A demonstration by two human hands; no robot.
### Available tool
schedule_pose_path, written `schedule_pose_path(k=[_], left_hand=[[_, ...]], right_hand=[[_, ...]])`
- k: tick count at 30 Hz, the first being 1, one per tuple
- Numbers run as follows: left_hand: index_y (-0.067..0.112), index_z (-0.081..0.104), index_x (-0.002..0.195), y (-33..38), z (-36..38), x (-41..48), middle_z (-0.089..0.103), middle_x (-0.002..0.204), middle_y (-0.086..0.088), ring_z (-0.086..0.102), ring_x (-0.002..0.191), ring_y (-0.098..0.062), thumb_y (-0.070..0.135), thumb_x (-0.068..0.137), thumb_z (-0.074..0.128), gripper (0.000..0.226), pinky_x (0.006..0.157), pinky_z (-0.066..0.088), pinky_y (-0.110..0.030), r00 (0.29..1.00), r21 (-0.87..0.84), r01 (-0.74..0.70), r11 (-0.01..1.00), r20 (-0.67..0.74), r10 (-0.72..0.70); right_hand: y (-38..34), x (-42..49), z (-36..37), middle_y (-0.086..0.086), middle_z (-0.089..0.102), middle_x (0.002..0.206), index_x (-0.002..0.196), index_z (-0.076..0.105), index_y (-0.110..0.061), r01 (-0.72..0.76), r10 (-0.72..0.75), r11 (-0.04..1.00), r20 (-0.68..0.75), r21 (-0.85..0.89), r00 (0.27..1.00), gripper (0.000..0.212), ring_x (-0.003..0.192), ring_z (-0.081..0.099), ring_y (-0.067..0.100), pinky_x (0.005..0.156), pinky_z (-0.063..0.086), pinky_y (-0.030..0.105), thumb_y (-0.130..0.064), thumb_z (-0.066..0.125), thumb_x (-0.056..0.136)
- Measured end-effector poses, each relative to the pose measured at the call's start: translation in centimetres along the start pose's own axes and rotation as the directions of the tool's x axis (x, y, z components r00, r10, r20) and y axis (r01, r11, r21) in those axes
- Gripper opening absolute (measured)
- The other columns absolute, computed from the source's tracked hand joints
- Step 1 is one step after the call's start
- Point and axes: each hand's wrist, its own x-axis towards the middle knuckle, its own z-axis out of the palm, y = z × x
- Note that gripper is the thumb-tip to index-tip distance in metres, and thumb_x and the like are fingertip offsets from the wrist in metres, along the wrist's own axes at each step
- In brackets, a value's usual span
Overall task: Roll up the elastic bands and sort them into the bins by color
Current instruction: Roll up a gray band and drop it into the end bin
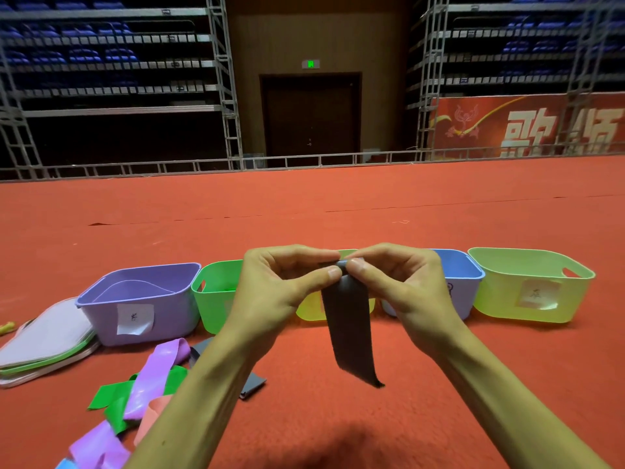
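A dark grey elastic band point(351, 330) hangs in front of me, its top end rolled between my fingertips. My left hand point(280, 286) and my right hand point(402, 286) both pinch that rolled end. Behind them on the red floor stands a row of bins: purple point(159, 313), green point(216, 299), yellow point(309, 311), blue point(463, 275) and light green point(507, 299). Loose bands lie at lower left: purple point(159, 370), green point(111, 394), pink point(152, 414), and another grey one point(252, 384).
A stack of flat bin lids point(47, 340) lies left of the purple bin. Open red carpet point(338, 204) stretches beyond the bins to a metal rail and scaffolding. A small yellow object point(6, 328) sits at the far left edge.
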Motion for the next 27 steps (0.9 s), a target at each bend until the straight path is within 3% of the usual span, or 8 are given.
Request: schedule_pose_path(k=[4,8,14,16,18,20,24,27], left_hand=[[0.004,0.076,0.108,0.4,0.1,-0.2,0.079,0.102,-0.013,0.074,0.096,-0.020,0.010,0.071,0.079,0.037,0.077,0.060,-0.028,0.995,-0.084,0.089,0.993,0.059,-0.084],[0.004,0.078,0.103,0.8,0.3,-0.3,0.079,0.102,-0.012,0.075,0.096,-0.019,0.020,0.076,0.074,0.031,0.072,0.058,-0.025,0.980,-0.103,0.175,0.979,0.118,-0.163],[-0.001,0.078,0.100,0.6,0.6,-0.2,0.078,0.097,-0.017,0.074,0.091,-0.023,0.009,0.074,0.079,0.027,0.083,0.060,-0.032,0.996,-0.063,0.092,0.994,0.025,-0.091],[-0.003,0.077,0.100,0.4,0.5,-0.3,0.079,0.095,-0.017,0.074,0.088,-0.021,-0.002,0.078,0.078,0.022,0.080,0.060,-0.028,0.999,-0.026,0.050,0.998,0.003,-0.050],[0.000,0.078,0.096,0.4,0.5,-0.4,0.079,0.091,-0.015,0.074,0.085,-0.018,-0.007,0.076,0.078,0.021,0.078,0.060,-0.025,0.999,0.000,0.030,1.000,-0.031,-0.030],[0.004,0.079,0.092,0.5,0.6,-0.5,0.079,0.089,-0.013,0.073,0.083,-0.017,-0.006,0.073,0.080,0.021,0.078,0.059,-0.025,0.999,0.004,0.018,1.000,-0.050,-0.018],[0.008,0.081,0.092,0.7,0.4,-0.6,0.079,0.093,-0.015,0.073,0.088,-0.020,0.002,0.067,0.085,0.026,0.084,0.059,-0.032,0.999,-0.049,0.025,0.998,-0.019,-0.026],[0.015,0.082,0.098,0.6,0.3,-0.9,0.079,0.101,-0.014,0.074,0.098,-0.023,0.004,0.066,0.087,0.034,0.092,0.058,-0.035,0.998,-0.113,0.059,0.992,0.026,-0.056]], right_hand=[[-0.2,-0.4,0.0,0.014,0.079,0.092,0.098,0.077,0.002,0.046,-0.046,0.999,-0.020,0.024,0.999,0.022,0.085,0.074,0.021,0.080,0.060,0.036,-0.014,0.074,0.083],[-0.4,-0.5,0.0,0.014,0.080,0.093,0.097,0.077,0.001,0.075,-0.074,0.997,-0.020,0.031,0.997,0.020,0.087,0.075,0.022,0.081,0.061,0.034,-0.012,0.074,0.083],[-0.5,-0.5,-0.2,0.019,0.078,0.097,0.101,0.075,-0.005,-0.014,0.011,0.997,0.052,0.077,0.999,0.016,0.089,0.074,0.027,0.077,0.060,0.041,-0.006,0.078,0.085],[-0.6,-0.3,-0.3,0.019,0.077,0.101,0.101,0.075,-0.007,-0.089,0.082,0.993,0.087,0.079,0.993,0.018,0.092,0.073,0.028,0.073,0.060,0.040,-0.012,0.075,0.085],[-0.5,-0.2,-0.3,0.021,0.076,0.103,0.102,0.076,-0.007,-0.130,0.125,0.990,0.096,0.047,0.987,0.024,0.095,0.073,0.033,0.073,0.061,0.048,-0.022,0.078,0.083],[-0.5,-0.2,0.1,0.022,0.076,0.100,0.099,0.076,-0.007,-0.144,0.142,0.990,0.082,0.010,0.986,0.027,0.094,0.073,0.038,0.073,0.060,0.053,-0.029,0.083,0.083],[-1.0,-0.4,0.5,0.014,0.076,0.091,0.095,0.075,-0.004,-0.137,0.133,0.987,0.047,0.087,0.990,0.022,0.086,0.071,0.024,0.067,0.059,0.036,-0.021,0.081,0.081],[-1.2,-0.5,0.3,0.019,0.077,0.098,0.100,0.074,-0.002,-0.105,0.103,0.993,0.026,0.061,0.994,0.025,0.087,0.070,0.027,0.075,0.055,0.045,-0.017,0.082,0.082]])
